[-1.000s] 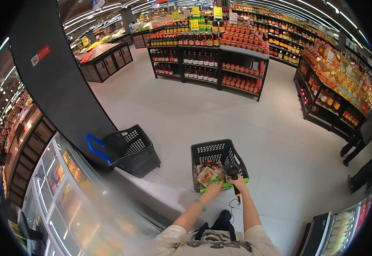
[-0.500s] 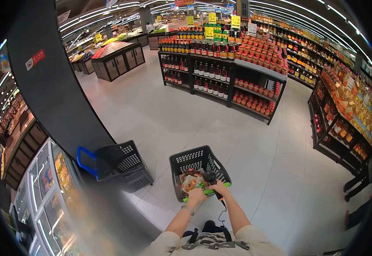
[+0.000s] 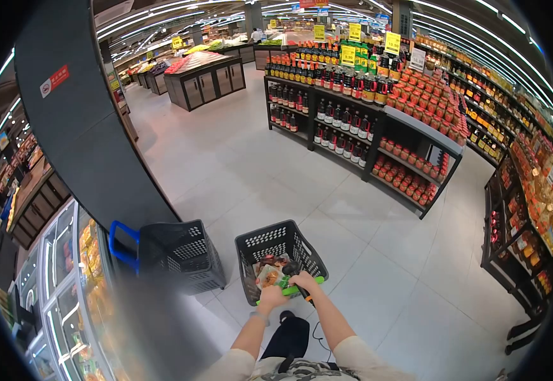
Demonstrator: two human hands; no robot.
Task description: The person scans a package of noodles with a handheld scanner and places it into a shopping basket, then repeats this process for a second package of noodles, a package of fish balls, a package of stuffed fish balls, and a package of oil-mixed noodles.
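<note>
A dark grey basket point(image 3: 263, 240) with perforated sides stands in front of me, with bagged goods point(image 3: 270, 270) inside. My left hand point(image 3: 272, 297) is wrapped round its green handle point(image 3: 319, 280), left of the middle. On the right part of the handle, my right hand point(image 3: 303, 280) is closed as well, together with a black and orange handheld device point(image 3: 305, 294). A cord runs down from the device. Its upper end lies over the basket and is partly hidden by my fingers.
Left of my basket stands another dark basket point(image 3: 200, 254) with a blue handle point(image 3: 116, 244), beside a dark pillar point(image 3: 92, 120) and glass freezers point(image 3: 67, 292). Bottle and jar shelves point(image 3: 346, 101) stand ahead; another display point(image 3: 517, 222) is at the right. Pale tiled floor point(image 3: 270, 184) lies between.
The view has turned left and moved forward, so the shelves appear further right and nearer. The basket and both hands sit slightly further left. One of my legs now shows below the handle.
</note>
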